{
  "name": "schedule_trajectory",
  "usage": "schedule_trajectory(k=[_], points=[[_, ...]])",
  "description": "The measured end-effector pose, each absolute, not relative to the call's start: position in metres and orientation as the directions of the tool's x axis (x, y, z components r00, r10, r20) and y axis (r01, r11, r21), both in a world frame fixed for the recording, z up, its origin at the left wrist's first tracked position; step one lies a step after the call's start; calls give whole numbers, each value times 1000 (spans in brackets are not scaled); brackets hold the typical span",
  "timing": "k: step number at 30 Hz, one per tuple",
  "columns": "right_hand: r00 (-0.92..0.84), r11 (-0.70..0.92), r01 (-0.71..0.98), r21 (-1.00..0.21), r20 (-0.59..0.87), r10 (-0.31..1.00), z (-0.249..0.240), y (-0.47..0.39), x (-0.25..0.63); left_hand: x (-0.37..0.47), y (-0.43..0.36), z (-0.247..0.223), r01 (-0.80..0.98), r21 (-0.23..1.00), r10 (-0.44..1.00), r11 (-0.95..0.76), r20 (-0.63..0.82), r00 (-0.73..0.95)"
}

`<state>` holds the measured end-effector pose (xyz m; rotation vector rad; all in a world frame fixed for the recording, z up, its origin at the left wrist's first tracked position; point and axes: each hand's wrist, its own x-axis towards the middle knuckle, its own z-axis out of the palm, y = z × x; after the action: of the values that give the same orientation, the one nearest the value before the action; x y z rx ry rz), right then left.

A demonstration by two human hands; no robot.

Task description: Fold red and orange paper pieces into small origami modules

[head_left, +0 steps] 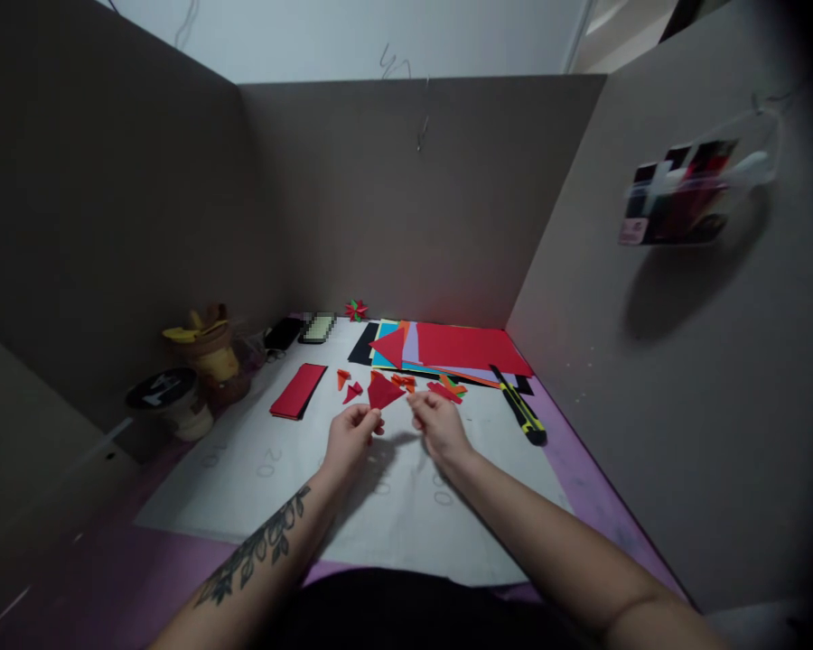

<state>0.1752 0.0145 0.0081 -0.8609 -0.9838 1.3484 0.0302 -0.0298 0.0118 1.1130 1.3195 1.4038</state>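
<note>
A red paper triangle (pixel 384 391) is held up above the white sheet, one point toward the right. My left hand (pixel 352 435) pinches its lower edge between thumb and fingers. At the right-hand point, the fingers of my right hand (pixel 440 426) are closed in a pinch; their exact contact with the tip is hard to see. Small folded paper pieces lie just beyond: an orange one (pixel 342 378), a red one (pixel 353 393), an orange group (pixel 402 380) partly hidden, and red strips (pixel 445 392) beside green-and-orange pieces (pixel 453 385).
Red strips (pixel 299 390) are stacked at left. Coloured sheets (pixel 471 348) lie at the back, a loose red triangle (pixel 389 348) on them. A utility knife (pixel 523 411) lies right. Phones (pixel 318 328), a paper star (pixel 356 310) and containers (pixel 213 357) stand near the partition (pixel 406 199).
</note>
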Motion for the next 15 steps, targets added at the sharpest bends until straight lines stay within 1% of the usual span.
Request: schedule_trajectory(k=[2,3,6,8,10,11,13,15], points=[[-151,-7,-325,-946,44,988,5,4,163,32,-30,9,-9,999,983,-47,44,-178],[-147,-29,-306,-952,17,989,3,0,158,33,-30,7,3,999,986,-49,49,-162],[-87,-44,-307,-951,-18,996,2,-1,150,35,-33,6,46,998,993,-53,57,-101],[-30,-31,-355,-934,-22,999,4,6,154,35,-35,7,60,996,995,-58,63,-78],[40,-23,-408,-913,-43,998,7,14,163,34,-37,9,65,996,994,-65,70,-82],[47,-33,-418,-908,-58,997,9,17,168,34,-37,10,61,996,993,-67,73,-91],[-29,-81,-383,-920,-76,997,11,20,176,31,-35,11,42,996,991,-77,81,-105],[-159,-120,-310,-943,-73,985,11,18,181,27,-33,11,26,995,987,-100,102,-125]])
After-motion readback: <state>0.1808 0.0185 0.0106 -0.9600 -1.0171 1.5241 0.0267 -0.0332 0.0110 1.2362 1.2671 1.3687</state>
